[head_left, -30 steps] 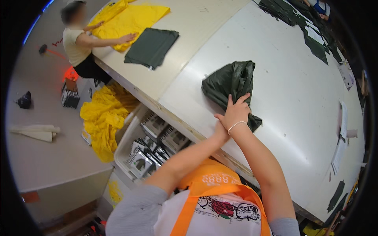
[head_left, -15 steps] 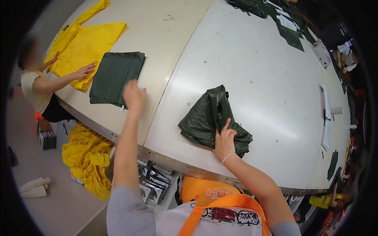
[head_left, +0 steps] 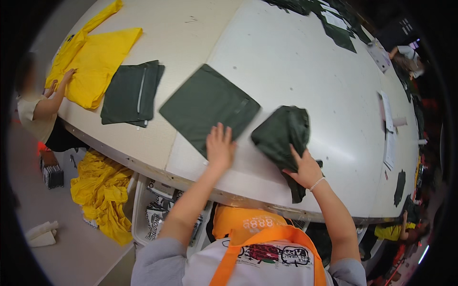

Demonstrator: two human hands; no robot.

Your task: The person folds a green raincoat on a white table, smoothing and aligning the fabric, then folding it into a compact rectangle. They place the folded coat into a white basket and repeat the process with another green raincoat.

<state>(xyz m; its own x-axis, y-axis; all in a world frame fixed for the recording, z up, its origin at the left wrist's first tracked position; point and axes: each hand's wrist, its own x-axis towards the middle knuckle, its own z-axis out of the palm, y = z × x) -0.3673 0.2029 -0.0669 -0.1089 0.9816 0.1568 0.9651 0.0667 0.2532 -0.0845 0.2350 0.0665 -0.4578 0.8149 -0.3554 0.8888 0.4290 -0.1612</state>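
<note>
Head view | left hand spreading unclenched over flat green cloth | right hand covering bundle at cloth's four o'clock, grip unclear | dragging possibly risking creases

Dark green bundle (underside hidden)

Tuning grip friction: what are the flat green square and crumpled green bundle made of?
Flat green square: probably thin synthetic fabric, matte; lies smooth with straight edges.
Crumpled green bundle: likely similar fabric, low sheen; soft folds. Exact fibre can't be told.
</note>
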